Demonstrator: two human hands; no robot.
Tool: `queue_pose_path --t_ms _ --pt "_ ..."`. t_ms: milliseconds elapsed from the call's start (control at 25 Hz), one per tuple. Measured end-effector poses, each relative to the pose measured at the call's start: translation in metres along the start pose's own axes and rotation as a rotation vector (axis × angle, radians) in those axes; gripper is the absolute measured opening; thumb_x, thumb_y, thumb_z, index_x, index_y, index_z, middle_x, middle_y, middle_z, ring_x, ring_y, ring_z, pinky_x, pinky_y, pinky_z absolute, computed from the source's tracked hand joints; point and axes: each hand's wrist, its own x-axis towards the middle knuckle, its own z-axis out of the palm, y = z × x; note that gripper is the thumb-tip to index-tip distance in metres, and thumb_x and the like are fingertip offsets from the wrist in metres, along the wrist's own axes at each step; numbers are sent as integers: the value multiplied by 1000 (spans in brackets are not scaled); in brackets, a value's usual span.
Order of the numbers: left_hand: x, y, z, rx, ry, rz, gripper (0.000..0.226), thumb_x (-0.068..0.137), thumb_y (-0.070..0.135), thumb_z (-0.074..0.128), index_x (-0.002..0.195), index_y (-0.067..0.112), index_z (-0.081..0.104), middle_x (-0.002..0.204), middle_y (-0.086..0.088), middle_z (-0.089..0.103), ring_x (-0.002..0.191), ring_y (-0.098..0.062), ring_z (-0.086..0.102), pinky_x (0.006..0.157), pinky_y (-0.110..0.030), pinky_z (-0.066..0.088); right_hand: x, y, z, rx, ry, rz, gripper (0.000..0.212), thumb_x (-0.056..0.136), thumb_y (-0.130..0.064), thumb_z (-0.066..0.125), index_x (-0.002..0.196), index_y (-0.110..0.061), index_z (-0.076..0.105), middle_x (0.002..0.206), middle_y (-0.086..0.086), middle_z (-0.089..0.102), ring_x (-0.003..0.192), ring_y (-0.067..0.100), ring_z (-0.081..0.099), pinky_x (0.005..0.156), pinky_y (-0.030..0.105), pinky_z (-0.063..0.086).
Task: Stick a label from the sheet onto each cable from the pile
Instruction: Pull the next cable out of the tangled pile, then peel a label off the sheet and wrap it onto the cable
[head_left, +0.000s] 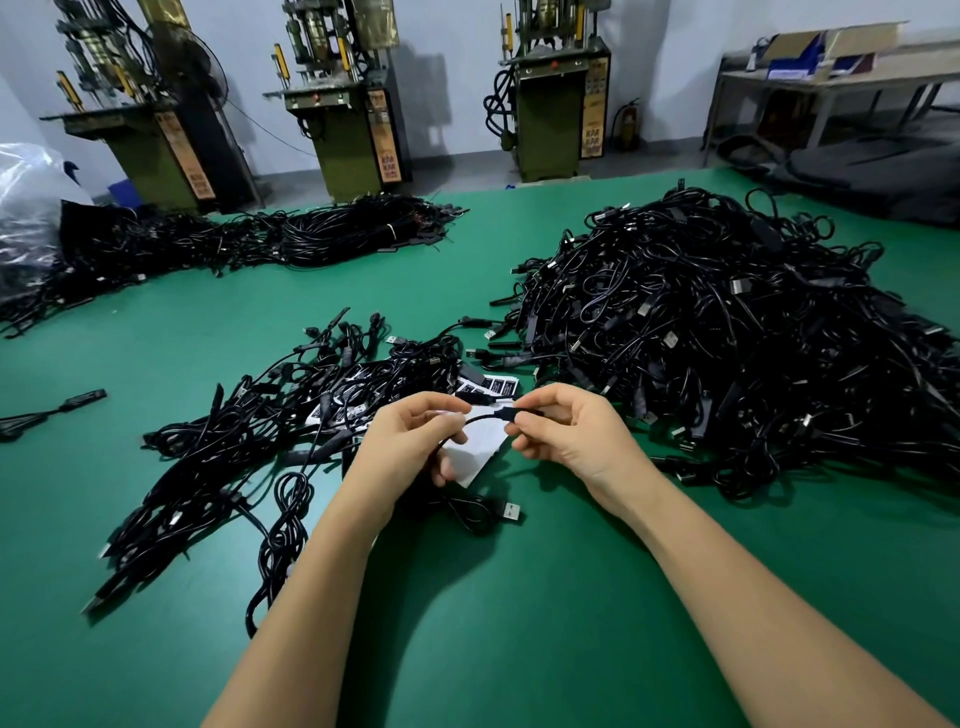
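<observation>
A thin black cable (480, 415) stretches between my two hands above the green table. My left hand (410, 441) pinches it with thumb and forefinger, while its lower fingers hold a white label sheet (480, 447). My right hand (566, 431) pinches the thicker black block on the same cable. The cable's USB plug (509, 512) lies on the table below the hands. More black labels (491, 385) show on a sheet just beyond my fingers. The big pile of cables (727, 338) rises to the right.
A flatter heap of cables (249, 441), some with labels, lies to the left. Bundled cables (337, 234) and a plastic bag (26, 208) sit at the far left. One loose cable (52, 413) lies at the left edge. Machines (343, 104) stand beyond the green table (519, 623).
</observation>
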Motion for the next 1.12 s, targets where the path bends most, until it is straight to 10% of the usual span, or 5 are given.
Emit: queue_pose_path --t_ms 360,600,760,920,1120 --pt "-1 -6 12 584 3 343 9 89 18 67 83 23 71 76 7 67 71 -6 59 66 -19 44 0 8 10 -351 -16 -187 17 93 -6 58 93 -19 68 77 -4 66 68 3 60 67 20 49" --pt "5 -21 -1 761 194 372 10 93 15 60 97 12 69 104 6 69 91 -13 61 74 -15 42 8 12 2 -1064 57 -204 34 102 -19 36 133 -16 49 132 3 55 122 22 49 96 34 39" --pt "3 -28 0 839 202 361 10 93 20 60 98 19 69 102 11 71 95 -13 64 80 -31 49 14 9 -6 -1177 79 -38 50 103 -25 32 152 -15 25 162 -4 12 146 17 20 117 37 19" --pt "3 -29 1 814 215 369 10 92 20 61 98 19 70 101 11 72 95 -12 65 80 -33 50 13 8 -10 -1062 149 -56 41 101 -23 42 140 -12 46 152 1 37 136 20 39 109 34 32" --pt "3 -29 4 876 250 405 11 91 22 62 96 21 71 95 10 71 89 -14 63 68 -25 41 19 1 7 -865 407 -223 10 89 -12 58 92 -16 68 93 1 66 87 19 60 80 35 50"
